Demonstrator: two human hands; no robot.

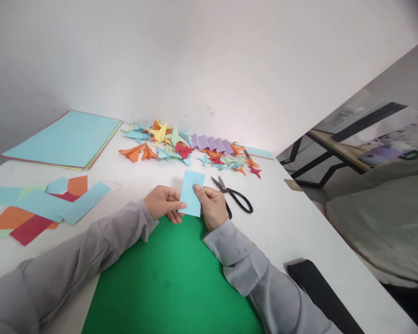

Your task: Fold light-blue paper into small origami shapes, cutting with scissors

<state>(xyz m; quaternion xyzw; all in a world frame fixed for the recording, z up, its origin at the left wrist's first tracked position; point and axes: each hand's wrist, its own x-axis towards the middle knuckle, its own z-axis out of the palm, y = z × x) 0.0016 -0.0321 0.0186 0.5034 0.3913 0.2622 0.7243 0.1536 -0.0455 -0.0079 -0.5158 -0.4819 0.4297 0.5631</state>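
Observation:
A small light blue paper rectangle (191, 195) is held up between both hands, above the far end of a green sheet (170, 283). My left hand (164, 203) pinches its lower left edge, thumb in front and fingers partly behind. On the right edge, the thumb of my right hand (212, 204) presses on the front; the other fingers are curled behind, mostly out of sight. Black-handled scissors (242, 197) lie on the table just beyond my right hand, blades slightly apart, with one handle partly hidden by the hand.
Folded paper figures (160, 134) in several colours lie along the wall, beside a pleated purple paper strip (212, 143). Loose cut paper pieces (42, 204) are at the left, with a stack of large sheets (66, 139) behind. A black phone-like object (320, 292) lies at the right.

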